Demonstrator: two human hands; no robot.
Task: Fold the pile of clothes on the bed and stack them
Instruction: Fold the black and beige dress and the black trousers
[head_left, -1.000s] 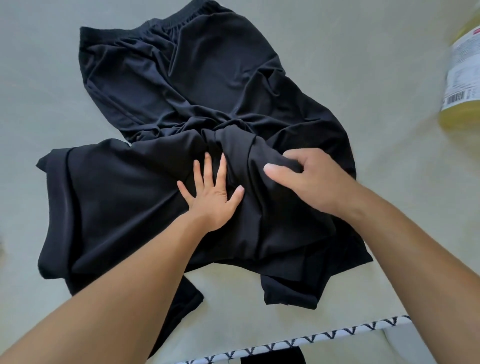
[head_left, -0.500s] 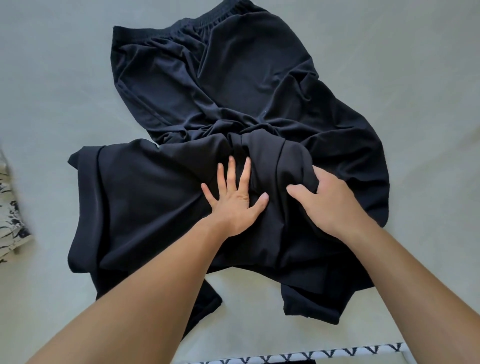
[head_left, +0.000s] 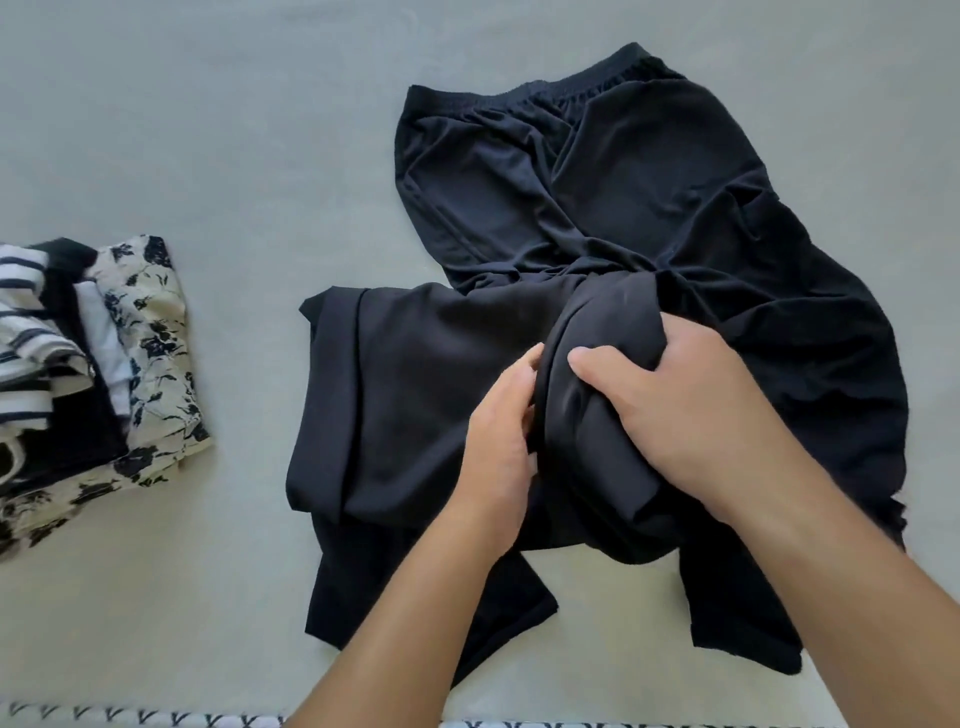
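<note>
bare bed lies open across the far left and between the folded stack at the left edge and the black trousers, which sprawl across the middle and right.

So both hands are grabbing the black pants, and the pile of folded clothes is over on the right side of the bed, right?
Not quite. Both the left hand and the right hand do grip the black pants, but the pile of folded clothes sits on the left side of the bed, not the right. The head view shows it at the left edge.
</note>
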